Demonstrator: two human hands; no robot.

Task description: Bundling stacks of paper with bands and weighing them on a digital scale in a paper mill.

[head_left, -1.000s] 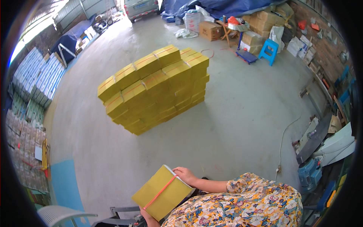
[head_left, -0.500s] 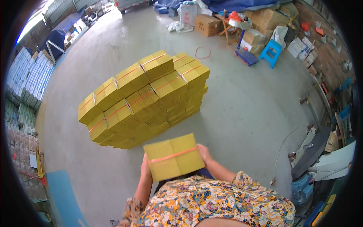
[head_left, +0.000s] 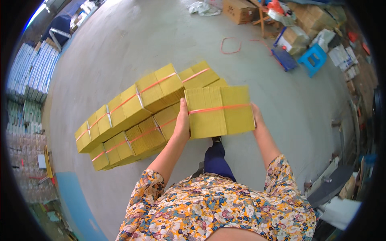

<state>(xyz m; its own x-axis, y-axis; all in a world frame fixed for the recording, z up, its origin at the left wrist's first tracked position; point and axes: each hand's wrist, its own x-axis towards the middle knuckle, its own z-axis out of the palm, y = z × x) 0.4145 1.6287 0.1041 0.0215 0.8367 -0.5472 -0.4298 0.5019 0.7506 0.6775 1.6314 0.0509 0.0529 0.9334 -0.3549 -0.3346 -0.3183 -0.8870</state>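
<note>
Between my two hands hangs a yellow cardboard bundle, tied round with a pink-orange strap. My left hand presses its left end, thumb up along the edge. At the right end my right hand grips it, fingers partly hidden behind the cardboard. Just beyond and to the left stands a stepped stack of like yellow bundles, set in rows on the floor, each strapped in pink and white. The held bundle covers the stack's right end in this view.
My leg is on the grey concrete floor. A blue stool and a small blue trolley stand far right, near a cardboard box. A loop of pink strap lies on the floor. Pale stacked packs line the left.
Both hands have carried the yellow bundle forward and to the right, away from my body, arms now more stretched. My leg has come into sight below it. The view has shifted.
</note>
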